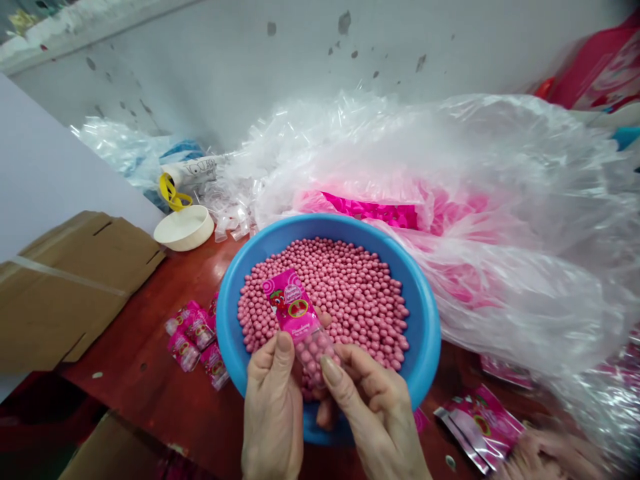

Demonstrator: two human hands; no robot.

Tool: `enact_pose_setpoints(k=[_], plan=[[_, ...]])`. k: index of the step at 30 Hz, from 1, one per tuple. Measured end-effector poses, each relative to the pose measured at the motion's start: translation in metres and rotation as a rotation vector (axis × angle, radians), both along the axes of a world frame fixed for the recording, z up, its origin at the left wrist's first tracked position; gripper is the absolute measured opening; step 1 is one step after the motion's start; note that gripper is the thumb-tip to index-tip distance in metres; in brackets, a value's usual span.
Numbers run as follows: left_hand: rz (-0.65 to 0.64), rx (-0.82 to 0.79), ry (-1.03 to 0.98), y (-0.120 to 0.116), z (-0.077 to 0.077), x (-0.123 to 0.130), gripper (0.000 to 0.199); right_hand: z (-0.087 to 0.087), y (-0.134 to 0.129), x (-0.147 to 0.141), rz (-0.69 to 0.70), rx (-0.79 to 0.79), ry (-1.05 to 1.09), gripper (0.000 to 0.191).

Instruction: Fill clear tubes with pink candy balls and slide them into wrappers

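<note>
Left hand [273,417] and right hand [375,420] pinch a candy packet [295,310] over a basin [229,320].

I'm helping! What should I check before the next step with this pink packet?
1. Packet gripped by left hand and right hand: ok.
2. Packet held above blue bowl: ok.
3. Pink candies within reach in the bowl: ok.
4. Packet's lower end closed: cannot tell, the hands and candies hide it.
5. Other person's hand away from the bowl: ok.
</note>
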State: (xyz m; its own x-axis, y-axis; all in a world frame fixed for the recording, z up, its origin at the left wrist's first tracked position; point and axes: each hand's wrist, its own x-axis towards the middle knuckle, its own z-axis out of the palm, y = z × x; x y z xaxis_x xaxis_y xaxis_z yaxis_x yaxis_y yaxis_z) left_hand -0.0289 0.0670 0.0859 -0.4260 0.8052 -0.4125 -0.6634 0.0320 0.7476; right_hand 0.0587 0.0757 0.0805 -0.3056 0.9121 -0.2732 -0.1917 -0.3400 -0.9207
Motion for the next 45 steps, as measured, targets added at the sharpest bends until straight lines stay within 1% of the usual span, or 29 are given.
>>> enact_pose_setpoints(k=[6,11,13,15,16,19,22,25,28,31,33,36,38,41,45], plan=[[-0.040,0.003,-0.010,-0.002,0.001,0.001,0.029,0.001,-0.001,-0.001,-0.028,0.049,-0.056,0.035],[-0.165,0.055,-0.103,0.004,0.003,-0.007,0.048,0.000,-0.001,0.000,-0.021,0.143,-0.097,0.031],[-0.165,0.045,-0.070,0.006,0.005,-0.008,0.041,-0.002,-0.001,0.000,-0.005,0.176,-0.128,0.030],[-0.126,0.016,-0.012,0.008,0.007,-0.006,0.028,-0.004,-0.002,0.000,0.004,0.206,-0.163,0.030],[-0.103,0.004,0.013,0.008,0.008,-0.004,0.025,-0.004,-0.002,-0.001,0.001,0.224,-0.181,0.029],[-0.056,-0.028,0.056,0.008,0.010,0.000,0.024,-0.006,-0.003,-0.004,-0.027,0.287,-0.222,0.026],[-0.068,-0.041,0.052,0.007,0.011,0.002,0.023,-0.008,-0.005,-0.008,-0.070,0.347,-0.260,0.024],[-0.093,-0.025,0.025,0.006,0.009,0.001,0.023,-0.010,-0.006,-0.010,-0.107,0.369,-0.251,0.021],[-0.107,-0.007,-0.010,0.004,0.006,0.001,0.024,-0.010,-0.006,-0.010,-0.121,0.347,-0.200,0.020],[-0.122,0.007,-0.036,0.002,0.004,0.000,0.027,-0.007,-0.002,-0.008,-0.109,0.286,-0.153,0.022],[-0.141,0.021,-0.047,0.001,0.005,-0.002,0.031,-0.003,0.001,-0.005,-0.079,0.203,-0.077,0.024],[-0.160,0.023,-0.062,0.003,0.008,-0.004,0.040,0.001,0.004,-0.003,0.006,0.037,0.085,0.027],[-0.147,0.010,-0.060,0.005,0.010,-0.004,0.040,0.002,0.005,-0.002,0.031,-0.026,0.128,0.029],[-0.102,0.000,-0.041,0.006,0.010,-0.002,0.036,0.001,0.004,-0.002,0.013,-0.043,0.129,0.030],[-0.058,-0.005,0.015,0.004,0.003,0.002,0.032,-0.001,0.003,-0.004,-0.005,-0.036,0.111,0.031]])
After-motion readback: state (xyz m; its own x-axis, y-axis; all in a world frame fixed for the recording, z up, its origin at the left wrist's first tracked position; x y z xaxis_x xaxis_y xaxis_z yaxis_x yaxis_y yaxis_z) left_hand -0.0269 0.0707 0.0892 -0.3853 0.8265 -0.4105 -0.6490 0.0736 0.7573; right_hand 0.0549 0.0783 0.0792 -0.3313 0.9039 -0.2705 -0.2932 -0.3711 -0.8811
